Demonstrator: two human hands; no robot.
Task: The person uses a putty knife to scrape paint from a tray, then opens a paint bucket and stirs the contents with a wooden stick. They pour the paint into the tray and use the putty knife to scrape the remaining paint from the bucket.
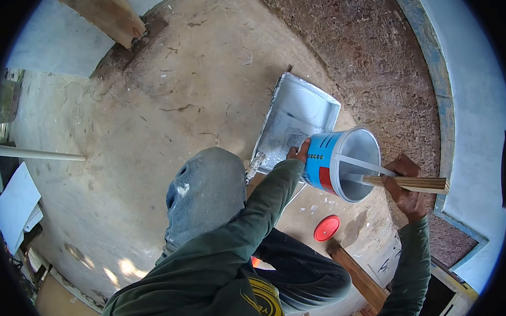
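Observation:
A blue paint bucket [321, 155] with a red patch is held in front of me, tilted so its open mouth faces right. White coats its inside. My left hand [300, 151] is closed against the bucket's base side, with part of the fingers hidden. A wooden stick [430, 185] reaches into the bucket, its inner end whitened. My right hand [406, 188] is wrapped round this stick, beside the bucket's white handle [367, 164]. Just beyond my left hand, a paint tray [308, 96] lies on the ground, smeared with pale paint.
A red lid [327, 228] lies below the bucket, near a wooden plank [360, 276]. A wooden post [105, 11] stands at upper left. A pale pole [38, 153] and white boards [17, 202] are at left. A light wall [480, 110] curves along the right.

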